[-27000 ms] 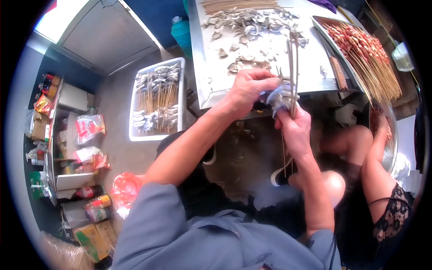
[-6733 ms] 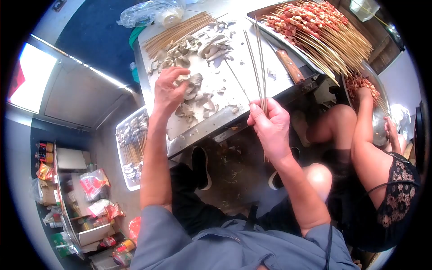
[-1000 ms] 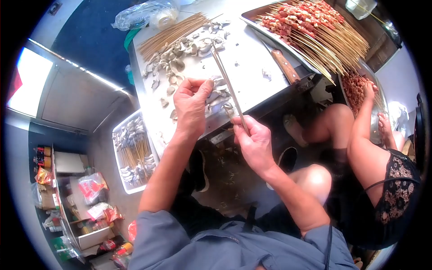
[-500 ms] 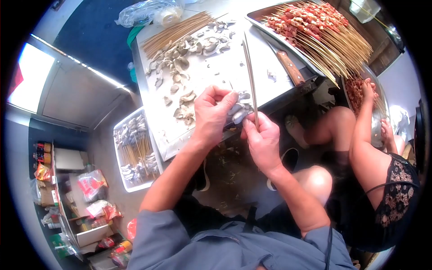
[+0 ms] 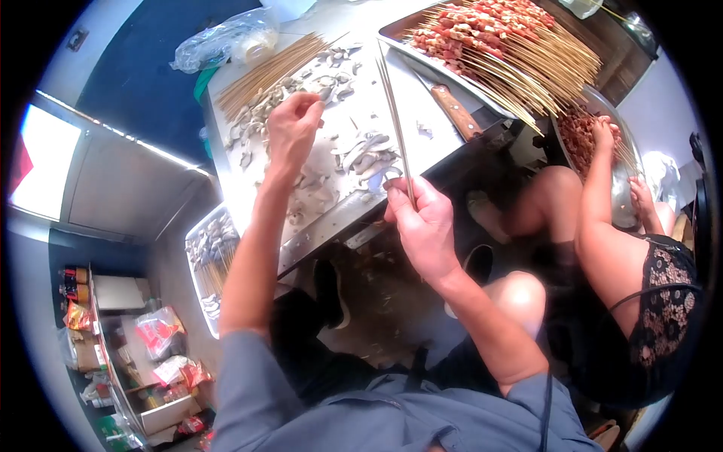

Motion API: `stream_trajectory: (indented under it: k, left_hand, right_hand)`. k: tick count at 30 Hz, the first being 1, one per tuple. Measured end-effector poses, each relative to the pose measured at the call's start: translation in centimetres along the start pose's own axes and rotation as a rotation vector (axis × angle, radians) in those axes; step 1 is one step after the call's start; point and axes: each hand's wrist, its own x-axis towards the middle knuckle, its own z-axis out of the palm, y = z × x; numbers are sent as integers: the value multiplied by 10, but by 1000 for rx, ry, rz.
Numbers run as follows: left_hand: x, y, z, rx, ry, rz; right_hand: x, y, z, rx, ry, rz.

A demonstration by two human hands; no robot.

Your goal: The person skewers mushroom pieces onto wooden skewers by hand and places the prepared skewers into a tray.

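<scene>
My right hand (image 5: pixel 425 230) is closed around a few long thin skewers (image 5: pixel 395 113), which point up and away over the table. Just left of its fingertips is a cluster of grey-white mushroom pieces (image 5: pixel 367 154); they look threaded, though the stick inside is hidden. Over the board, my left hand (image 5: pixel 296 126) has its fingers curled together beside loose mushroom pieces (image 5: pixel 335 79). Whatever its fingertips may hold is hidden. More mushroom pieces lie beneath and around the left wrist.
Bare skewers (image 5: pixel 263 71) lie at the table's far left near a plastic bag (image 5: pixel 218 41). A wooden-handled knife (image 5: pixel 456 113) rests beside a tray (image 5: pixel 395 32) of meat skewers. A white tray (image 5: pixel 193 280) holds mushroom skewers. At right, another person's hand (image 5: pixel 604 132) works over meat.
My left hand has moved away from the right hand, up and left to the loose mushroom pieces. My right hand keeps hold of the skewers. The whole view has shifted slightly.
</scene>
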Motion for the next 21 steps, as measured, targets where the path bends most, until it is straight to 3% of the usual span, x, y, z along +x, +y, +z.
stream_trajectory:
  k: [2,8,12,14,18,21]
  left_hand:
    - [23,-6,6,363,-85,140]
    - [58,-24,19,833,-163,328]
    - [57,-25,16,816,-181,316]
    - [49,-23,11,663,-97,423]
    - [27,-3,-2,457,-17,417]
    - [11,8,-14,177,-57,269]
  right_hand:
    - [1,-3,-4,30,13,34]
    - [2,-1,-1,31,-14,27]
    - [0,1,-1,24,-13,2]
    - [0,1,-1,26,-6,-7]
    - [-2,-2,-1,21,-27,6]
    - [-4,-4,1,23,-49,26]
